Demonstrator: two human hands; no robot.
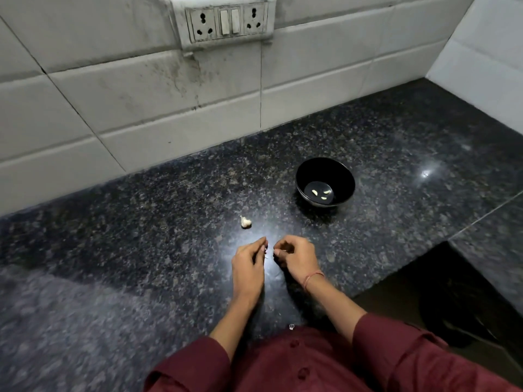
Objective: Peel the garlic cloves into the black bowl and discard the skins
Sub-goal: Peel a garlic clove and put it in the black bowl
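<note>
Left hand (249, 264), right hand (297, 257) seemingly pinch a small pale garlic clove (266, 250); peel clean before round black bowl (325, 165) beyond grip

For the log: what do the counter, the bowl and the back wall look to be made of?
Countertop: polished granite-like stone, dark with pale speckles and a sharp light glare. Black bowl: glossy and smooth, likely melamine, plastic or glazed ceramic; the sheen alone cannot settle it. Wall: glazed white ceramic tiles, with grout lines and grime streaks.
</note>
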